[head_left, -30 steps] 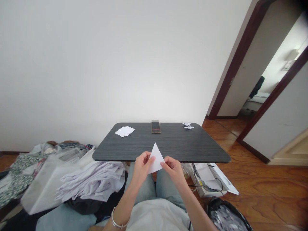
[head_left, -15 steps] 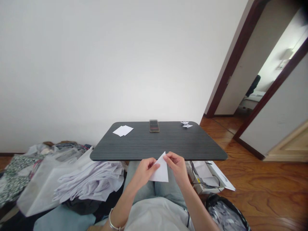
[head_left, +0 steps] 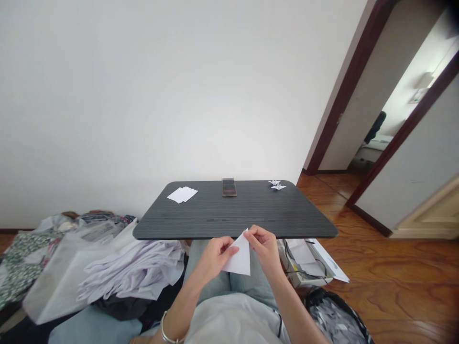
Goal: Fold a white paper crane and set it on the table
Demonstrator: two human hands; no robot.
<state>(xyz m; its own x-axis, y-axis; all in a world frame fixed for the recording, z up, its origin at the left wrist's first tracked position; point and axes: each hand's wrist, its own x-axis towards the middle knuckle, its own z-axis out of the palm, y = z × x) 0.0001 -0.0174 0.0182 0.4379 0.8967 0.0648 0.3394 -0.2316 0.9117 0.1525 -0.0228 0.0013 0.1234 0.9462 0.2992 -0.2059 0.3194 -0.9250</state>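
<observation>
1. The white paper (head_left: 240,260) is just off the near edge of the dark table (head_left: 233,215), above the lap – probably so both hands reach it easily.
2. The left hand (head_left: 214,258) pinches its left side, thumb on top, seemingly to steady the sheet.
3. The right hand (head_left: 264,244) grips the upper corner between thumb and finger – likely for fine control.
4. White sheets (head_left: 182,194) lie far left and folded paper figures (head_left: 278,186) far right, presumably to keep them apart.

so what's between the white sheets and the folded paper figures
In the head view, a dark rectangular object sits between the white sheets and the folded paper figures, near the far edge of the table.
</observation>
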